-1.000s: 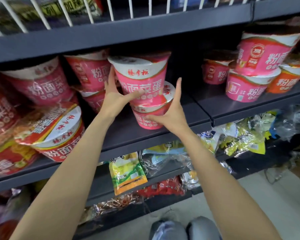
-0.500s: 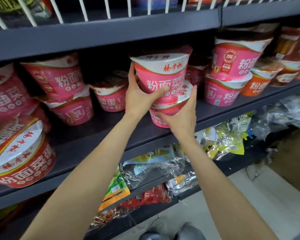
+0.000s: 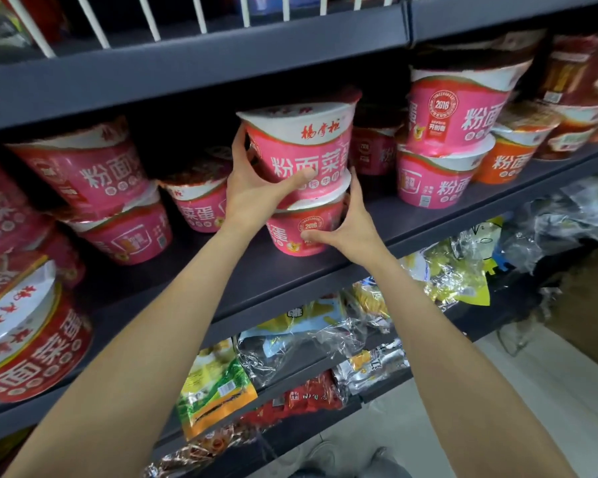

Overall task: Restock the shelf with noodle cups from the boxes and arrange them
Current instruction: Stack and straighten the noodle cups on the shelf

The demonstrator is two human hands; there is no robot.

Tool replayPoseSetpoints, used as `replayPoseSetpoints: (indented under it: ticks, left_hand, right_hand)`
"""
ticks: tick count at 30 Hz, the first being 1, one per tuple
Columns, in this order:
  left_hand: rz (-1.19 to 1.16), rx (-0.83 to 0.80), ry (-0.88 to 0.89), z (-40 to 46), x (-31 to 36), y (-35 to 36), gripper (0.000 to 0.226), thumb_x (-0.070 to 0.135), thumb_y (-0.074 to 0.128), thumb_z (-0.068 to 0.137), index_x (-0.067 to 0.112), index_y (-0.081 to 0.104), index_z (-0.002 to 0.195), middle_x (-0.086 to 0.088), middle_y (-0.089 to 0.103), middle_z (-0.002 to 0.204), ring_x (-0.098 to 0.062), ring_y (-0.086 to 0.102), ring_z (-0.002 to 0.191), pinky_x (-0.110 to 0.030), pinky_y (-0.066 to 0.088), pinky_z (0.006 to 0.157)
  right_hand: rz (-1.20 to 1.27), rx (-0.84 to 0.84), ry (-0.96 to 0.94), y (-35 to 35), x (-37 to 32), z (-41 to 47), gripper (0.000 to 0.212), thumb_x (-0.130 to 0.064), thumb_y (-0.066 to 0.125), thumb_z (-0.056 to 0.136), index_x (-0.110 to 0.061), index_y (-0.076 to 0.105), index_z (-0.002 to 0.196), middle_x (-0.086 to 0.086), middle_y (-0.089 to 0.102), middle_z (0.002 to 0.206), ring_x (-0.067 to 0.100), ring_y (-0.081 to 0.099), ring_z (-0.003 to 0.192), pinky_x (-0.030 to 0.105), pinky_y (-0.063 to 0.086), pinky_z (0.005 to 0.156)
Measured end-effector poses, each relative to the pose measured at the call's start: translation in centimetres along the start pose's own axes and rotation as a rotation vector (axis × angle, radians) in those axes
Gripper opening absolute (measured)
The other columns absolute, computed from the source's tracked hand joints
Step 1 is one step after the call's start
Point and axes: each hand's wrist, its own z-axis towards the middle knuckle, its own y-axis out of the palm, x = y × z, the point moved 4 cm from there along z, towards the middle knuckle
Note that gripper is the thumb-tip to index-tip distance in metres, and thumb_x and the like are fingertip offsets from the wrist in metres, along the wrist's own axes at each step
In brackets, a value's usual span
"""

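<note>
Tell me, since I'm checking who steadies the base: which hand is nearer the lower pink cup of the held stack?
Right. The right hand grips the lower pink cup at its right side, while the left hand holds the upper pink cup above it.

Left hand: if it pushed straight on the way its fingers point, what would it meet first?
Probably nothing soon. The left hand grips the upper pink cup; its fingers point up and back into the dark gap beside it. Depth there is unclear.
</note>
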Motion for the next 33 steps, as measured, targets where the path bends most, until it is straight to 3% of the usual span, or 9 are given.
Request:
replayPoseSetpoints:
  ticks: [2,6,9,12,17,21,25,30,33]
  left_hand:
    - [-0.024,0.015,0.002,0.0,-0.2,-0.2,0.113,0.038,0.089,0.059,0.025,0.021,0.148,0.008,0.053,0.132,-0.002,0.054,0.118,-0.029,0.048,0.100]
    - [-0.103,0.042,-0.015,0.0,-0.8,-0.2,0.107,0.033,0.087,0.064,0.023,0.021,0.148,0.019,0.051,0.120,0.012,0.053,0.105,-0.010,0.046,0.086]
    - [-0.120,0.041,-0.027,-0.2,-0.9,0.8,0.108,0.034,0.087,0.065,0.021,0.019,0.149,0.011,0.050,0.128,0.009,0.051,0.109,-0.013,0.044,0.092]
    - [-0.110,0.039,-0.018,0.4,-0.7,1.9,0.111,0.037,0.088,0.062,0.024,0.020,0.149,0.013,0.050,0.126,0.008,0.051,0.110,-0.020,0.045,0.099]
    - [-0.032,-0.012,0.024,1.5,-0.3,3.4,0.121,0.057,0.088,0.048,0.032,0.021,0.146,0.007,0.051,0.138,-0.007,0.052,0.123,-0.039,0.045,0.105]
    - [-0.034,-0.083,0.010,2.2,-0.1,4.5,0.116,0.046,0.088,0.057,0.029,0.018,0.148,0.011,0.049,0.135,-0.005,0.051,0.120,-0.036,0.044,0.105]
    - [0.006,-0.081,0.016,3.8,-0.5,4.2,0.110,0.040,0.085,0.065,0.024,0.018,0.150,0.004,0.050,0.139,-0.002,0.050,0.115,-0.024,0.044,0.099]
    - [0.095,0.022,0.028,5.5,-1.3,3.2,0.122,0.065,0.081,0.051,0.022,0.023,0.150,-0.003,0.047,0.142,-0.015,0.049,0.127,-0.042,0.045,0.104]
    - [0.144,0.093,0.055,5.1,-2.0,3.1,0.122,0.050,0.085,0.059,0.016,0.013,0.151,-0.011,0.030,0.151,-0.022,0.037,0.136,-0.042,0.034,0.112]
  right_hand:
    - [-0.052,0.102,-0.028,0.1,-0.3,-0.3,0.123,-0.032,0.091,0.058,-0.030,0.010,0.151,-0.011,0.045,0.140,0.005,0.046,0.122,0.031,0.042,0.105]
    - [-0.293,0.451,-0.091,-0.3,-1.0,-1.3,0.118,-0.039,0.088,0.057,-0.022,0.018,0.150,0.003,0.037,0.145,0.020,0.038,0.132,0.034,0.034,0.105]
    - [-0.401,0.650,-0.027,-1.1,-1.1,-1.4,0.117,-0.041,0.088,0.056,-0.013,0.021,0.147,0.012,0.033,0.142,0.028,0.033,0.129,0.040,0.030,0.105]
    - [-0.265,0.512,-0.059,-2.9,0.4,-1.0,0.110,-0.033,0.090,0.056,-0.014,0.023,0.141,0.010,0.030,0.139,0.027,0.032,0.127,0.039,0.029,0.108]
    - [-0.119,0.338,-0.061,-4.8,2.1,-1.8,0.106,-0.026,0.089,0.062,-0.029,0.019,0.141,0.004,0.032,0.142,0.022,0.049,0.114,0.044,0.047,0.097]
    - [-0.065,0.315,-0.074,-3.5,2.2,-0.6,0.105,-0.023,0.087,0.066,-0.030,0.018,0.145,0.000,0.041,0.144,0.018,0.044,0.131,0.046,0.042,0.105]
    - [-0.138,0.325,-0.044,-2.8,1.9,1.0,0.103,-0.023,0.084,0.070,-0.027,0.018,0.149,0.001,0.041,0.145,0.020,0.043,0.132,0.044,0.040,0.107]
    - [-0.317,0.432,-0.095,-1.4,0.5,1.5,0.103,-0.016,0.081,0.074,-0.027,0.012,0.151,0.006,0.037,0.143,0.027,0.045,0.128,0.045,0.045,0.097]
    - [-0.387,0.418,-0.126,-0.3,0.1,3.3,0.098,-0.011,0.077,0.077,-0.030,0.014,0.150,0.011,0.036,0.142,0.034,0.052,0.119,0.046,0.048,0.090]
